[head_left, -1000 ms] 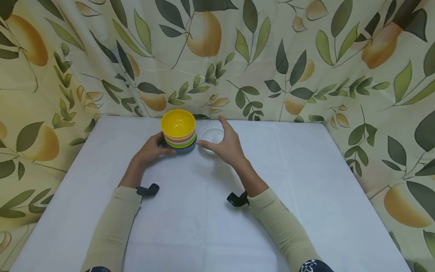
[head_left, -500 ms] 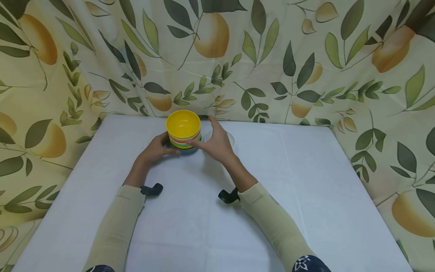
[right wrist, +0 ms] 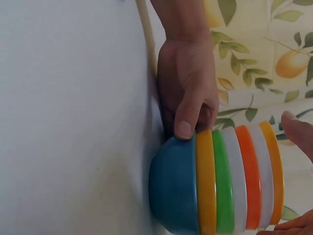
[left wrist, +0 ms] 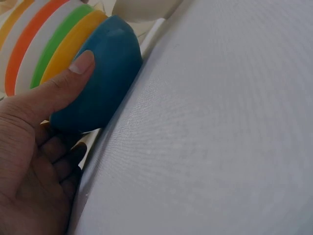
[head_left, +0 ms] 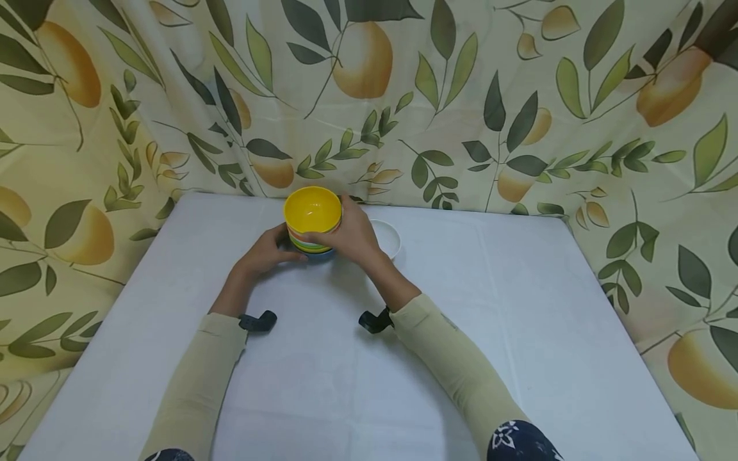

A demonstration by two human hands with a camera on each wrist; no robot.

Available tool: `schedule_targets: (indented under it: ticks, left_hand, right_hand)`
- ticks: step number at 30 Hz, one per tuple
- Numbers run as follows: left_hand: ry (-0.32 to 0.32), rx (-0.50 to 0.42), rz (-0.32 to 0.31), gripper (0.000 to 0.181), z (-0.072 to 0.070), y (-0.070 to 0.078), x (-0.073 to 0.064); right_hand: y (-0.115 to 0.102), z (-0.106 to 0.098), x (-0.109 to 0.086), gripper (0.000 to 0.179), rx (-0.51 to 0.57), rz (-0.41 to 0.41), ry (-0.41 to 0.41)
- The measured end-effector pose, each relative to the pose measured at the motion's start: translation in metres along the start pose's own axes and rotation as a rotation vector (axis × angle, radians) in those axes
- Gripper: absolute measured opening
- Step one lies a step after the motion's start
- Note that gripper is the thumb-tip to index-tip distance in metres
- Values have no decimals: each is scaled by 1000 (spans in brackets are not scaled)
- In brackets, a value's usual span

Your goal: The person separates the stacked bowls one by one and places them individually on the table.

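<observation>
A stack of nested bowls (head_left: pixel 313 211) stands at the far edge of the table, a yellow bowl (right wrist: pixel 274 171) on top and a blue bowl (right wrist: pixel 173 188) at the base. Between them are white, orange, green and yellow ones. My left hand (head_left: pixel 265 254) holds the blue bowl, thumb on its side in the left wrist view. From the right, my right hand (head_left: pixel 353 235) reaches around the upper stack, thumb across the front and fingers behind. In the right wrist view a gap shows between the thumb and the yellow rim.
A white bowl (head_left: pixel 387 237) sits on the table just right of the stack, partly hidden by the right hand. The white-covered table (head_left: pixel 461 288) ends at a fruit-and-leaf patterned cloth (head_left: pixel 438 115) hanging behind.
My right hand has moved left from over the white bowl to the side of the stack, uncovering more of that bowl. My left hand keeps its hold on the blue bowl.
</observation>
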State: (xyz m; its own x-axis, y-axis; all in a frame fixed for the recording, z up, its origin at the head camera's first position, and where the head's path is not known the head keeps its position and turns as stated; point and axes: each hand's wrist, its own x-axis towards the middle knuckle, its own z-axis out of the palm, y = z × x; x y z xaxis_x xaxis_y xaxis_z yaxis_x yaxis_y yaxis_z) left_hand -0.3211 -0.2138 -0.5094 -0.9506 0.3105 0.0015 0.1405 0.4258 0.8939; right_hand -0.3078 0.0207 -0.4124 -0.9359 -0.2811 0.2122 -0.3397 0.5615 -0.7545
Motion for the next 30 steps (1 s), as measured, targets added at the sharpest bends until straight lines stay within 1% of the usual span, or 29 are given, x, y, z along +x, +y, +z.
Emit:
schedule_targets:
  ticks: [6, 12, 16, 23, 30]
  left_hand:
    - [-2, 13, -12, 103, 0, -1, -1]
    - [-7, 5, 3, 99, 0, -1, -1]
    - [0, 8, -2, 99, 0, 0, 0]
    - [1, 4, -10, 101, -2, 2, 0]
    - [-6, -17, -14, 101, 0, 0, -1]
  right_hand:
    - [-2, 4, 4, 109, 0, 35, -17]
    - [-4, 6, 8, 110, -49, 57, -40]
    - [-5, 7, 10, 115, -72, 69, -45]
    - [-4, 8, 11, 113, -57, 79, -33]
    - [-3, 7, 11, 111, -62, 82, -25]
